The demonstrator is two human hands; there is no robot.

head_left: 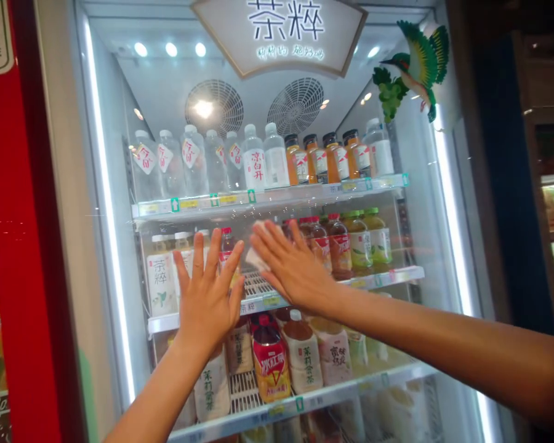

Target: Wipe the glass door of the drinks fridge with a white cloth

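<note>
The left hand [207,292] is being held wide open, palm toward the glass door [212,215], its fingers fanned apart; whether it is touching the pane cannot be told. The right hand [293,271] is being held flat, fingers nearly straight and parted, over a white cloth [255,249], which is being partly covered by it and is showing, soft and creased, past its left edge. Behind the smooth, reflective pane, above both hands, rounded clear bottles [194,160] and amber bottles [336,161] with black caps are being borne by an upper shelf [281,198]. Red-capped bottles [339,246] are being seen right of the right hand, and a red-labelled bottle [270,360] below it, between the forearms. A narrow gap is being left between the hands; open glass is being left above them, below the fan-shaped sign [281,37].
</note>
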